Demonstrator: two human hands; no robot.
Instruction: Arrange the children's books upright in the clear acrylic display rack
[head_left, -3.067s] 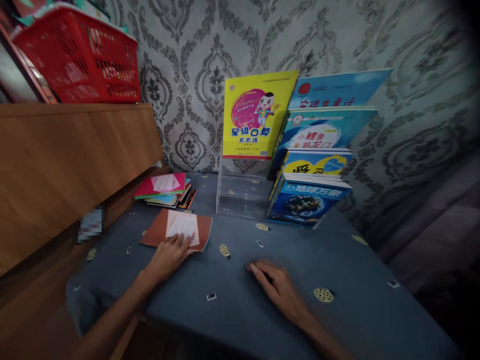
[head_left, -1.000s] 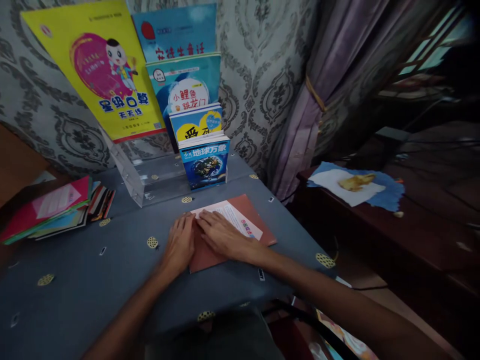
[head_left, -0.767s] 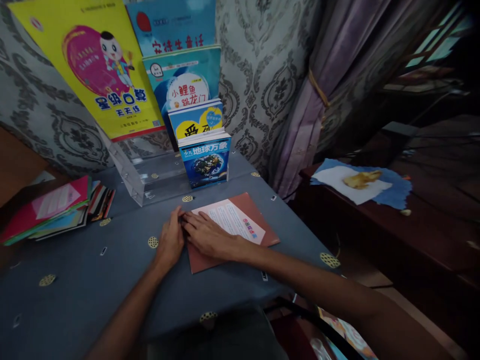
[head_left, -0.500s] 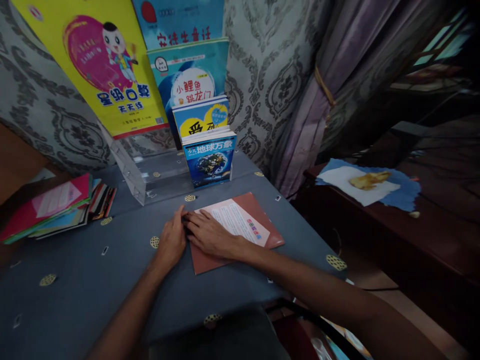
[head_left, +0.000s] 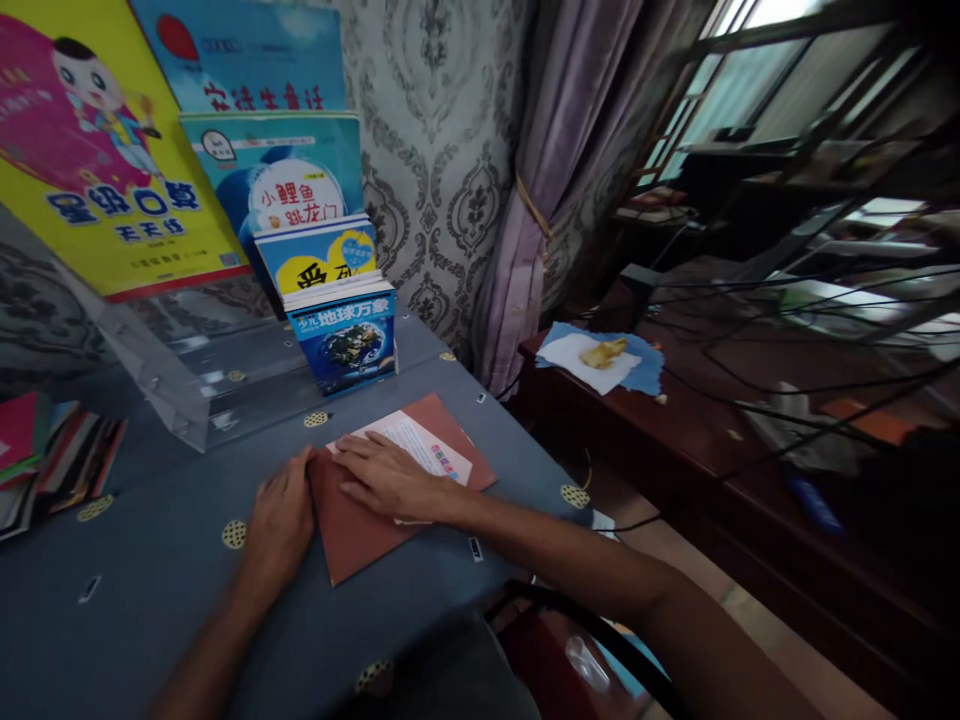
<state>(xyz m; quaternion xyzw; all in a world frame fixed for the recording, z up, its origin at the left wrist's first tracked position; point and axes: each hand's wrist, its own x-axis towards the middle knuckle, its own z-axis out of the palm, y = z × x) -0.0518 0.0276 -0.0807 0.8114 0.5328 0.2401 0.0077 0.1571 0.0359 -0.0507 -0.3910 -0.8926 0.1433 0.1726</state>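
Note:
A thin book with a reddish-brown cover (head_left: 364,540) lies shut on the desk, a pale panel of small print across its upper part. My right hand (head_left: 386,478) rests flat on that cover, its fingers stretched toward the upper left corner. Along the left edge is my left hand (head_left: 281,520), its fingers bent and close together, with the tips at the book's upper left corner. Its thumb is mostly hidden, but it appears to grip the edge.
Behind the book, a clear stand (head_left: 172,390) and a row of upright books (head_left: 349,345) stand against the wall. More books (head_left: 60,460) are stacked at the left. A dark red table (head_left: 697,430) at the right carries cables and a blue cloth (head_left: 649,372).
The view has swung to the right, so the desk things sit further left. My right hand has slid a little off the left edge onto the cover; my left hand stays at that edge.

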